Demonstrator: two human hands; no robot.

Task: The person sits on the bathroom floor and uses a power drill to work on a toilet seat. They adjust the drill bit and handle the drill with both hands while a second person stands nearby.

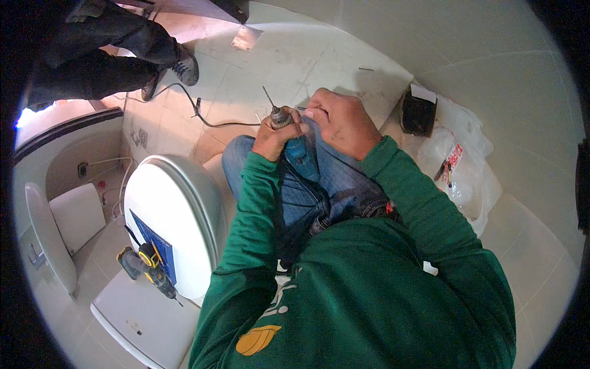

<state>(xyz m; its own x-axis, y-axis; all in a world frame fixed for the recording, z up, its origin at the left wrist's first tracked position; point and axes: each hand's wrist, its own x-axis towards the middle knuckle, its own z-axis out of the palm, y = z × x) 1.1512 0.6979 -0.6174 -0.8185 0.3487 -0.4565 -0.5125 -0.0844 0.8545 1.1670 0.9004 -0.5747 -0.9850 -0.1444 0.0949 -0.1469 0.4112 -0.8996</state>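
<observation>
My left hand (270, 140) is wrapped round the front of a blue power drill (302, 161), just by its metal chuck (281, 117). A long thin drill bit (268, 97) sticks up out of the chuck, tilted slightly left. Beside the chuck, my right hand (347, 123) is closed, fingers curled in. A thin dark piece shows at its fingertips, too small to name. The drill's body rests low between my jeans-clad knees, its rear end partly hidden against the denim.
A white toilet (166, 203) stands on the left, with a yellow-black cordless drill (161, 280), a tape measure (147, 253) and a blue sheet (142, 227) on it. A black cable (230, 125) crosses the floor near another person's shoes (186, 66). A plastic bag (470, 166) lies right.
</observation>
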